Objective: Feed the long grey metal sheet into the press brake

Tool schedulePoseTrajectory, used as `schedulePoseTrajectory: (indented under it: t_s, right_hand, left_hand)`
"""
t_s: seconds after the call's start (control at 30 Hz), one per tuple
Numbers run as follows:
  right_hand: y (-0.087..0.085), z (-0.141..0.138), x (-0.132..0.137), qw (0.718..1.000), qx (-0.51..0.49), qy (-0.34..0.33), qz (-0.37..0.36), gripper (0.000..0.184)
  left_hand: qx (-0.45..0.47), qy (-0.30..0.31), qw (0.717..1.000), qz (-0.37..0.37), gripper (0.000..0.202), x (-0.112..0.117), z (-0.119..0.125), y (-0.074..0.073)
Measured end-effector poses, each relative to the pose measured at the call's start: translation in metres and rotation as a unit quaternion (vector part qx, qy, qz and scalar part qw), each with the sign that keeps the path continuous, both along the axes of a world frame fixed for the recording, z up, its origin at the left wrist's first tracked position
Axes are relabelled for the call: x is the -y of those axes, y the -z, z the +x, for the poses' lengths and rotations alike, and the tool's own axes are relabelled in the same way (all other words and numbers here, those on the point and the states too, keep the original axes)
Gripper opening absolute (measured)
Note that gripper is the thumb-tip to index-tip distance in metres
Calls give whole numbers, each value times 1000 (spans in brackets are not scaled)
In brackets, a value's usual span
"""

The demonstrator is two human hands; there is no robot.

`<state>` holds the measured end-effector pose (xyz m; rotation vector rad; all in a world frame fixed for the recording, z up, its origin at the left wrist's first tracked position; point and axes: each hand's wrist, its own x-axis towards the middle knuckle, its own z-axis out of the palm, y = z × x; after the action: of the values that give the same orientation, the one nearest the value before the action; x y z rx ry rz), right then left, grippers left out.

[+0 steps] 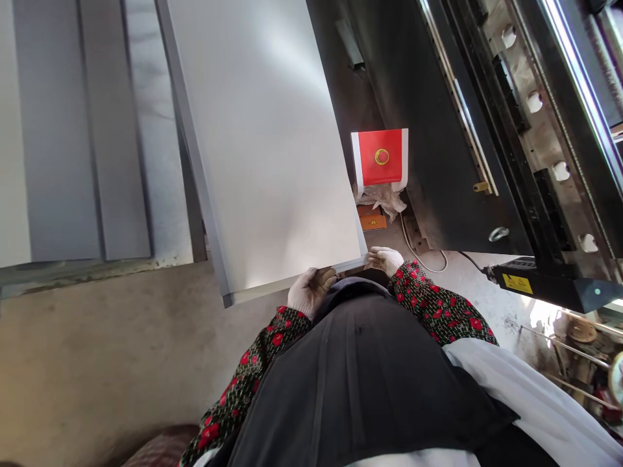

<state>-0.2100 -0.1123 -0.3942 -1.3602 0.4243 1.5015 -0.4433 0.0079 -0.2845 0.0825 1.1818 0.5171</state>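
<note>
A long, pale grey sheet-metal panel (277, 149) with folded edges reaches away from my body. At its near end, my left hand (311, 292), in a whitish glove with a dirty palm side, grips the folded edge with curled fingers. My right hand (386, 260), gloved in the same way, pinches the panel's near right corner. Both hands are close to the front of my dark apron (360, 376). The underside of the panel, and any fingertips beneath it, are hidden.
Left of the panel, more grey metal sheets (58, 143) lie on a bench. To the right, a red box with an emergency stop button (381, 157) stands before a large black machine (428, 130). A pale cable (428, 268) trails on the concrete floor (121, 350).
</note>
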Motion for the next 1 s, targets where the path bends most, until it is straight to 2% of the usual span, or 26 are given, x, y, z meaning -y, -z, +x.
schedulePoseTrajectory:
  t_s: [0.47, 0.77, 1.0]
  right_hand:
    - [-1, -7, -1, 998, 48, -13, -26, 30]
    - [4, -8, -7, 997, 56, -33, -40, 28]
    - [8, -23, -11, 986, 140, -66, -61, 33]
  left_hand:
    - [-9, 23, 1000, -16, 17, -1, -4, 5]
    - [-4, 32, 999, -16, 21, -2, 0, -2]
    - [-6, 34, 999, -18, 21, -4, 0, -4]
